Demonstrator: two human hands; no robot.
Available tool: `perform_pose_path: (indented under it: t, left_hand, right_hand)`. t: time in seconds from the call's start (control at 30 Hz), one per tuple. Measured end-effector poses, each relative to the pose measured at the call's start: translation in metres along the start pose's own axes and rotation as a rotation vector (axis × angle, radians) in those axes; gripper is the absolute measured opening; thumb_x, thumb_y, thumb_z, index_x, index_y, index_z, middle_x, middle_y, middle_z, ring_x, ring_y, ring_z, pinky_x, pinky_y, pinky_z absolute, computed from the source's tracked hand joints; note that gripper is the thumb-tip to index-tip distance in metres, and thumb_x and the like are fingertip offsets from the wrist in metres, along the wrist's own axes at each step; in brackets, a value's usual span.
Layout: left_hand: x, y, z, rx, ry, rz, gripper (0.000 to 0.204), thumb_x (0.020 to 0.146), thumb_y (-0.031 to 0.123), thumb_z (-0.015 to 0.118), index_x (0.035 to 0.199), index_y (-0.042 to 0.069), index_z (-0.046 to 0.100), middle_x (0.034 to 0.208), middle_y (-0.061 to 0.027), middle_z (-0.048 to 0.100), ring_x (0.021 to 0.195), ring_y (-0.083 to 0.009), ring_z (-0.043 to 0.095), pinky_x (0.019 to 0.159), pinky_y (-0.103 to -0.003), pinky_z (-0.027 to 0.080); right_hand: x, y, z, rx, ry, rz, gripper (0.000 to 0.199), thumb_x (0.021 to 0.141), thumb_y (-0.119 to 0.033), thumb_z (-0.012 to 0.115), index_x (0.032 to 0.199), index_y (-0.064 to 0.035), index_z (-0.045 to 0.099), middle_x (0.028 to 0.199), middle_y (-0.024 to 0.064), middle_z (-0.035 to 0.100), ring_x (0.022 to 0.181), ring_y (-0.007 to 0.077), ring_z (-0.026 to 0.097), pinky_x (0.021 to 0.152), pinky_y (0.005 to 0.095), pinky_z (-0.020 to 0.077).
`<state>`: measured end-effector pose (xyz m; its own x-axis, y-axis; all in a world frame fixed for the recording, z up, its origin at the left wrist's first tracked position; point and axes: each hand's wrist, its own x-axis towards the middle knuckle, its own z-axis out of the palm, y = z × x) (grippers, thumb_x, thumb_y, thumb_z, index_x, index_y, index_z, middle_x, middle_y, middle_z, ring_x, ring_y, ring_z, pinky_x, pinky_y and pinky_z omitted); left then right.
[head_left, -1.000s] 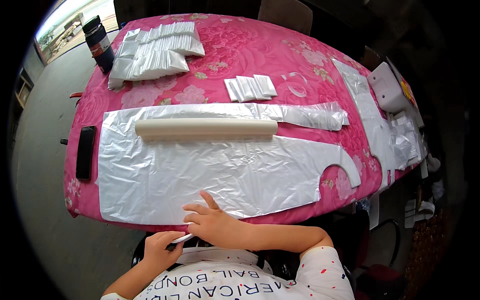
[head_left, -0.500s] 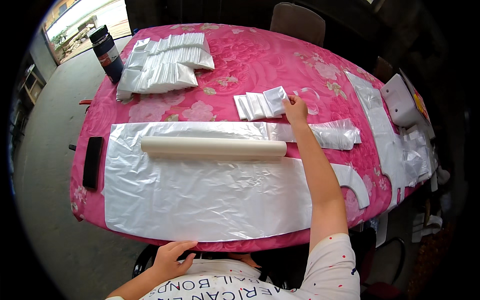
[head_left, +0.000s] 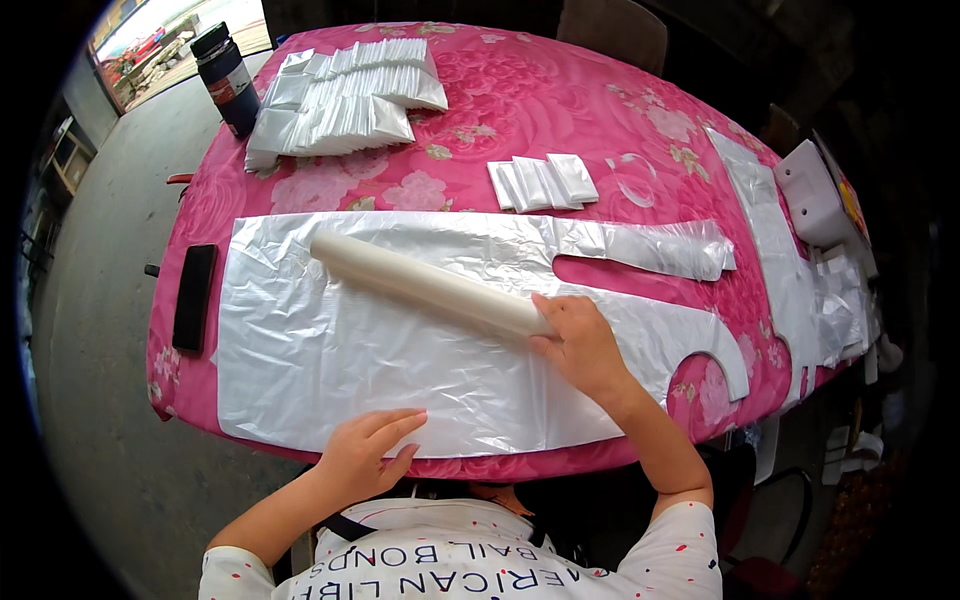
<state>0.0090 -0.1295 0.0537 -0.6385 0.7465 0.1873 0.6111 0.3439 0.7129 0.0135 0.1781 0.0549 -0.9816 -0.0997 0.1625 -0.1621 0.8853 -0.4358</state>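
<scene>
A thin, shiny white plastic sheet (head_left: pixel 400 370) with strap-like cut-outs at its right end, shaped like a disposable apron, lies flat before me. My right hand (head_left: pixel 580 345) grips the right end of a long cream tube (head_left: pixel 430 280), thumb on the near side and fingers over the far side. The tube slants across the sheet, its left end farther from me. Over the sheet's near edge, my left hand (head_left: pixel 370 455) is open, fingers stretched to the right and holding nothing. Beyond the sheet sits a short row of small folded plastic packets (head_left: pixel 540 184), apart from both hands.
Many folded packets are piled in rows (head_left: pixel 345 100) at the far left, beside a dark bottle (head_left: pixel 228 82). A black phone (head_left: pixel 195 298) lies at the left edge. More plastic sheets (head_left: pixel 755 215) and a white box (head_left: pixel 808 195) occupy the right side of the pink flowered tablecloth (head_left: pixel 520 90).
My right hand has left the folded packets, come nearer and gripped the tube, which has turned from level to slanted. My left hand has moved forward over the sheet's edge.
</scene>
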Motion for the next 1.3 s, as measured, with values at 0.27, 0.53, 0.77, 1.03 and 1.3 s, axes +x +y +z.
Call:
perform_pose_path:
  t: [0.27, 0.53, 0.77, 1.03, 1.3]
  left_hand:
    - [0.049, 0.005, 0.054, 0.253, -0.001, 0.023, 0.082, 0.075, 0.045, 0.065, 0.138, 0.006, 0.030, 0.142, -0.0339, 0.007, 0.128, -0.0573, 0.008, 0.103, -0.056, 0.021]
    - [0.077, 0.036, 0.084, 0.238, -0.165, 0.186, 0.070, 0.071, 0.049, 0.065, 0.126, 0.009, 0.048, 0.143, -0.0313, 0.013, 0.130, -0.0542, 0.011, 0.103, -0.054, 0.023]
    - [0.081, 0.042, 0.091, 0.292, -0.146, 0.200, 0.067, 0.071, 0.049, 0.063, 0.122, 0.007, 0.051, 0.142, -0.0312, 0.016, 0.130, -0.0529, 0.011, 0.104, -0.053, 0.023]
    - [0.082, 0.045, 0.092, 0.297, -0.125, 0.203, 0.066, 0.070, 0.048, 0.063, 0.121, 0.007, 0.052, 0.142, -0.0285, 0.019, 0.130, -0.0516, 0.014, 0.104, -0.054, 0.023]
    - [0.083, 0.051, 0.089, 0.136, -0.062, 0.209, 0.063, 0.073, 0.035, 0.066, 0.124, 0.004, 0.047, 0.141, -0.0266, 0.023, 0.128, -0.0454, 0.022, 0.104, -0.049, 0.025]
  right_hand:
    - [-0.083, -0.033, 0.016, 0.221, -0.240, -0.143, 0.053, 0.090, -0.034, 0.048, 0.129, 0.0006, 0.042, 0.135, 0.0209, 0.037, 0.125, 0.0322, 0.036, 0.103, 0.0412, 0.0292]
    - [-0.116, 0.116, -0.022, -0.213, 0.183, 0.179, 0.046, 0.089, -0.022, 0.046, 0.129, 0.0013, 0.042, 0.137, 0.0186, 0.038, 0.127, 0.0332, 0.035, 0.106, 0.0399, 0.0250]
    - [-0.188, 0.215, -0.071, -0.355, 0.503, 0.621, 0.034, 0.087, -0.013, 0.047, 0.116, 0.0036, 0.055, 0.121, 0.0192, 0.054, 0.116, 0.0306, 0.049, 0.100, 0.0348, 0.0360]
    - [-0.184, 0.195, -0.078, -0.523, 0.651, 0.614, 0.015, 0.076, -0.007, 0.062, 0.090, -0.0020, 0.060, 0.089, 0.0115, 0.065, 0.084, 0.0291, 0.061, 0.075, 0.0385, 0.0464]
    - [-0.117, 0.054, -0.049, 0.265, 0.651, 0.544, 0.015, 0.075, -0.006, 0.067, 0.081, -0.0015, 0.054, 0.071, 0.0049, 0.058, 0.059, 0.0107, 0.053, 0.054, 0.0259, 0.0431]
